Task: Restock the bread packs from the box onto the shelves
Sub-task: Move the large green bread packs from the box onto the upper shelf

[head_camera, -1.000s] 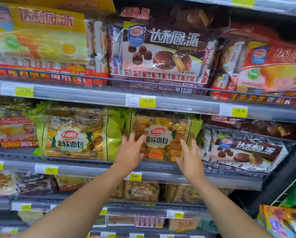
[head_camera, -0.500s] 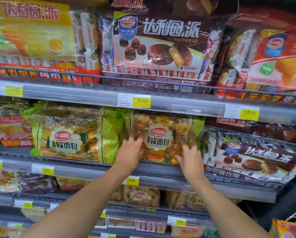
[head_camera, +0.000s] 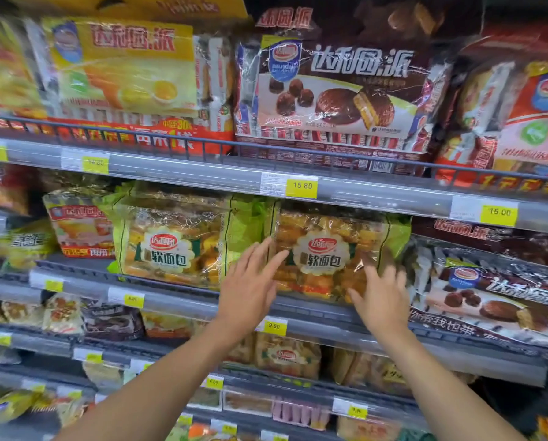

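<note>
Two green-edged soft bread packs stand side by side on the middle shelf (head_camera: 177,300). The right bread pack (head_camera: 326,249) has both my hands flat against its front. My left hand (head_camera: 250,288) lies on its lower left part with fingers spread. Spread fingers of my right hand (head_camera: 380,294) rest on its lower right corner. Neither hand grips the pack. The left bread pack (head_camera: 171,246) stands untouched beside it. The box is not in view.
Large pie packs fill the top shelf: yellow (head_camera: 123,65), chocolate (head_camera: 336,87), red-orange (head_camera: 520,109). A chocolate pie pack (head_camera: 495,297) sits right of the bread. Smaller bread and cake packs (head_camera: 285,354) fill the lower shelves. Yellow price tags (head_camera: 301,186) line the shelf rails.
The camera has shifted closer and to the right. Both hands stay against the right bread pack, their fingers sliding slightly lower on its front.
</note>
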`<state>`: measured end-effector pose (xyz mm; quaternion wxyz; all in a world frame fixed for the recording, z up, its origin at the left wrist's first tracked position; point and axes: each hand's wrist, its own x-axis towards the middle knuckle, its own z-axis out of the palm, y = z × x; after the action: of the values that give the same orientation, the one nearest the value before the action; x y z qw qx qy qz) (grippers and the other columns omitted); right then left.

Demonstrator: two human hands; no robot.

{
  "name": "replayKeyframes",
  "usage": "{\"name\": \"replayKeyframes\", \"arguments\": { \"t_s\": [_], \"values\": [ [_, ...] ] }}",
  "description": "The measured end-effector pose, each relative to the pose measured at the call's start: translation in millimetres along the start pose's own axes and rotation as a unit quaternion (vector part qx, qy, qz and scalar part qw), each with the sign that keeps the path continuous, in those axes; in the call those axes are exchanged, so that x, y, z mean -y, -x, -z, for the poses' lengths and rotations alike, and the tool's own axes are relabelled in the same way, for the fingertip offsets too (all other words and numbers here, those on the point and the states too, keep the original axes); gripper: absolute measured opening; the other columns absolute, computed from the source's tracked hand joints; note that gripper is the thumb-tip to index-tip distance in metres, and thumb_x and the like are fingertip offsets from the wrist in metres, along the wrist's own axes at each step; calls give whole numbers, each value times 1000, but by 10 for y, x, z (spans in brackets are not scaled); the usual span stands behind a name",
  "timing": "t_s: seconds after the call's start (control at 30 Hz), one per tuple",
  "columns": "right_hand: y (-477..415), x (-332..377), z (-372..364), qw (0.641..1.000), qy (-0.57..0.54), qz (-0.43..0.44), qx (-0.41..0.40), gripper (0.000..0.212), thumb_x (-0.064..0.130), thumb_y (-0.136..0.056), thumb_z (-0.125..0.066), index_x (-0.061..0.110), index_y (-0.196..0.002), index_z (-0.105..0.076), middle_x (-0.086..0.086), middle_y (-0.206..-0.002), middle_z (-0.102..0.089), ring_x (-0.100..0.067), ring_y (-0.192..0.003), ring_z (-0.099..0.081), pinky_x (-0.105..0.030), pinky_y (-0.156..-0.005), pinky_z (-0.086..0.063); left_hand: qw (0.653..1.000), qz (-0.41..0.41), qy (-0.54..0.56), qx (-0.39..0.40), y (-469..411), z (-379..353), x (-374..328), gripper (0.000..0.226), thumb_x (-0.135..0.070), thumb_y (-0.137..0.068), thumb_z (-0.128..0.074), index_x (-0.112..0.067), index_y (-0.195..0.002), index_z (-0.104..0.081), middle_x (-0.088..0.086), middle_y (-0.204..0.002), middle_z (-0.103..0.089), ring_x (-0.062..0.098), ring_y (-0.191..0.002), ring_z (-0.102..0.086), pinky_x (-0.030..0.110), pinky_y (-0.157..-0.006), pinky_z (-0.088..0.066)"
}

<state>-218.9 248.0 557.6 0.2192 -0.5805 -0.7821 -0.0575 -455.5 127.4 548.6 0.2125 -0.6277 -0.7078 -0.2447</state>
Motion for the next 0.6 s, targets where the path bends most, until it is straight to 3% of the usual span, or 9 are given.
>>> {"name": "replayKeyframes", "arguments": {
  "t_s": [0.13,0.2,0.3,0.4,0.47,0.6],
  "values": [
    [181,274,-2,997,-30,7,-70,73,45,-81,-74,26,-144,-42,-19,-152,-36,-41,-142,-31,-56,-116,-29,994,81,6,-78,302,244,638,70,-36,-89,-69,-26,-150,-37,9,-162,-26,31,-149,-26,52,-114,-36],
    [303,558,-28,993,-73,58,-66,75,45,-85,-71,31,-150,-36,-14,-157,-32,-36,-145,-30,-53,-114,-30,988,137,2,-78,420,360,1041,80,-42,-87,-72,-20,-152,-32,13,-162,-22,36,-150,-23,55,-116,-34],
    [445,1106,-91,976,-157,154,4,79,43,-90,-68,39,-155,-24,-3,-164,-15,-28,-149,-21,-44,-115,-34,974,224,-10,-38,526,462,1583,105,-63,-80,-68,-21,-159,-13,17,-166,-10,40,-151,-15,55,-120,-26],
    [528,1663,-143,956,-208,193,71,80,41,-93,-66,45,-156,-17,9,-166,2,-23,-152,-11,-40,-116,-32,950,311,28,15,558,499,1990,123,-78,-71,-62,-25,-159,4,18,-167,-1,40,-153,-6,55,-123,-19],
    [558,1984,-171,952,-209,208,85,81,39,-93,-66,47,-155,-15,9,-166,5,-25,-152,-12,-41,-116,-34,932,354,71,42,551,501,2203,128,-81,-67,-60,-26,-159,10,17,-167,2,39,-153,-2,56,-123,-18],
    [547,2449,-237,960,-206,168,86,82,32,-92,-69,44,-156,-18,1,-166,4,-29,-152,-12,-41,-117,-29,926,356,100,80,456,539,2423,132,-81,-67,-64,-26,-158,15,12,-168,3,33,-155,1,51,-124,-17]
  ]
}}
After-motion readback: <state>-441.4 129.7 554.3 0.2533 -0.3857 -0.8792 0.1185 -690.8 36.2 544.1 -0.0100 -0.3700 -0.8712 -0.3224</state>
